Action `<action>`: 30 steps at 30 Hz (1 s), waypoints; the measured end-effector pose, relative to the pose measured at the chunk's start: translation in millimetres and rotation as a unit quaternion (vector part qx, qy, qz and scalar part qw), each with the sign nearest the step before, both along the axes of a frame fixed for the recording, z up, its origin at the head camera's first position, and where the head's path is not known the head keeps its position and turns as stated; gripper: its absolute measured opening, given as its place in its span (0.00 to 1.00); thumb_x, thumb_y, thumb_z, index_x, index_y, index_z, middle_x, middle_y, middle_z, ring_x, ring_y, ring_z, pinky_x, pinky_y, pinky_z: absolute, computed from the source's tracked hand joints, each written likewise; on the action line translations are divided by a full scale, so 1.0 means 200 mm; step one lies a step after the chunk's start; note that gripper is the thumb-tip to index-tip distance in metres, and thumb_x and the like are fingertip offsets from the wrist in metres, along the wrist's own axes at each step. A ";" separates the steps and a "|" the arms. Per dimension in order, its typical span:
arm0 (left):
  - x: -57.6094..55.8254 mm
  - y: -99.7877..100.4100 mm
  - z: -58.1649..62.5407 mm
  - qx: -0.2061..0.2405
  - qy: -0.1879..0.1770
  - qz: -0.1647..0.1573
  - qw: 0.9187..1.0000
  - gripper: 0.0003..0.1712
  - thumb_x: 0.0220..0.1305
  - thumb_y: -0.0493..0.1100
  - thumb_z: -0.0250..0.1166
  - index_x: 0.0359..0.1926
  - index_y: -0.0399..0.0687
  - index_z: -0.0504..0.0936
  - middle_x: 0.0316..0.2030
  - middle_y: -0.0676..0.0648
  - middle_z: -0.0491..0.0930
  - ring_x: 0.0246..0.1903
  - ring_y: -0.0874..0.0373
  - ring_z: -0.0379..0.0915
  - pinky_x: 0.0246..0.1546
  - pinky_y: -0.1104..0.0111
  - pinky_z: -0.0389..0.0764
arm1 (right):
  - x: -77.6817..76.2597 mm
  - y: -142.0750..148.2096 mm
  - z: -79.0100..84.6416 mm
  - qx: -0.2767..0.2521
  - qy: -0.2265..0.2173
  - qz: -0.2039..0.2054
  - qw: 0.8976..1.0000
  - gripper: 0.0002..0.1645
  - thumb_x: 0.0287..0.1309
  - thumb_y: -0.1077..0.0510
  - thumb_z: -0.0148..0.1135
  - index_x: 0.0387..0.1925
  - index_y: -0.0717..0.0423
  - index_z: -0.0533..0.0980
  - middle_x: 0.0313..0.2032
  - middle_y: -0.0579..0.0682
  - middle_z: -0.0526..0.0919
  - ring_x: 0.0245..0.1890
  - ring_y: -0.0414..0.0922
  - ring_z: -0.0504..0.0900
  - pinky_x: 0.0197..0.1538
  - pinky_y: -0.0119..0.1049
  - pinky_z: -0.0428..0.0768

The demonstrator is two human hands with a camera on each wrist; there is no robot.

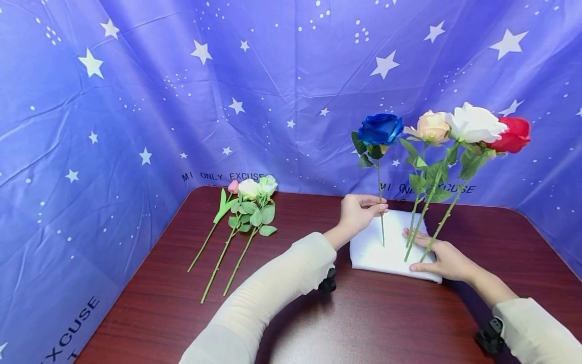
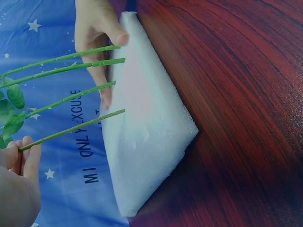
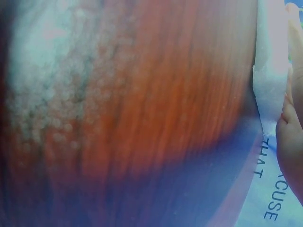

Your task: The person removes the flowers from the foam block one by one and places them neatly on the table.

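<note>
My left hand (image 1: 360,215) pinches the thin green stem of a blue rose (image 1: 381,129) between thumb and fingers. The stem's lower end meets the top of a white foam block (image 1: 370,255). My right hand (image 1: 447,260) rests on the block's right part, thumb and fingers spread around the stem bases. Beside it stand a peach rose (image 1: 431,126), a white rose (image 1: 475,123) and a red rose (image 1: 516,135), their stems upright or leaning right in the foam. In the left wrist view, several stems (image 2: 71,97) meet the foam.
On the table's left side (image 1: 168,283) lie a pink tulip (image 1: 233,187), a cream rose (image 1: 248,189) and a pale green rose (image 1: 267,186), stems toward the front. A blue star-printed cloth (image 1: 291,91) hangs behind the dark red wooden table.
</note>
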State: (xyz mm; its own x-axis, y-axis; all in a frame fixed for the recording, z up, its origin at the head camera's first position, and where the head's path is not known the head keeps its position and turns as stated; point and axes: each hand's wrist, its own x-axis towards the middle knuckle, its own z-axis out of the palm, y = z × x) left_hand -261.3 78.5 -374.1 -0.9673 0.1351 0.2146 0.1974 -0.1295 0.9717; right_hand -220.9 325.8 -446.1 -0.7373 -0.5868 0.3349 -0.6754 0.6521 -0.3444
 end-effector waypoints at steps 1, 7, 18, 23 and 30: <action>0.00 0.00 0.00 -0.005 0.003 -0.002 1.000 0.08 0.55 0.26 0.67 0.37 0.23 0.84 0.35 0.28 0.84 0.37 0.38 0.84 0.32 0.74 0.87 | 0.00 0.00 0.00 0.000 0.000 0.001 1.000 0.46 0.42 0.50 0.76 0.64 0.59 0.70 0.66 0.51 0.71 0.65 0.10 0.44 0.61 0.00 0.46; 0.00 0.01 0.00 -0.032 0.025 -0.013 0.999 0.08 0.57 0.26 0.65 0.39 0.24 0.84 0.36 0.30 0.85 0.39 0.42 0.85 0.34 0.76 0.87 | 0.00 0.00 0.00 0.000 0.001 0.002 1.000 0.46 0.42 0.50 0.76 0.64 0.60 0.70 0.65 0.55 0.72 0.65 0.10 0.44 0.61 0.00 0.45; 0.02 0.01 0.01 -0.021 0.037 -0.016 0.999 0.08 0.56 0.28 0.67 0.37 0.25 0.85 0.35 0.30 0.85 0.37 0.40 0.85 0.32 0.75 0.87 | -0.01 0.00 0.00 -0.002 0.008 0.008 1.000 0.46 0.41 0.50 0.77 0.62 0.63 0.71 0.60 0.65 0.75 0.65 0.10 0.45 0.62 0.01 0.46; 0.01 0.01 0.01 -0.038 0.054 -0.017 0.998 0.09 0.56 0.30 0.68 0.38 0.27 0.85 0.35 0.31 0.85 0.36 0.41 0.85 0.32 0.75 0.87 | -0.01 0.00 0.01 0.000 0.007 0.005 1.000 0.46 0.41 0.49 0.77 0.62 0.62 0.71 0.60 0.66 0.75 0.65 0.10 0.45 0.62 0.01 0.45; 0.01 0.00 0.01 0.002 0.058 0.012 0.998 0.09 0.53 0.28 0.69 0.36 0.26 0.85 0.34 0.30 0.85 0.35 0.38 0.85 0.32 0.73 0.87 | -0.01 0.00 -0.01 -0.007 0.011 0.012 1.000 0.47 0.40 0.50 0.77 0.62 0.62 0.71 0.61 0.65 0.75 0.65 0.11 0.45 0.63 0.01 0.46</action>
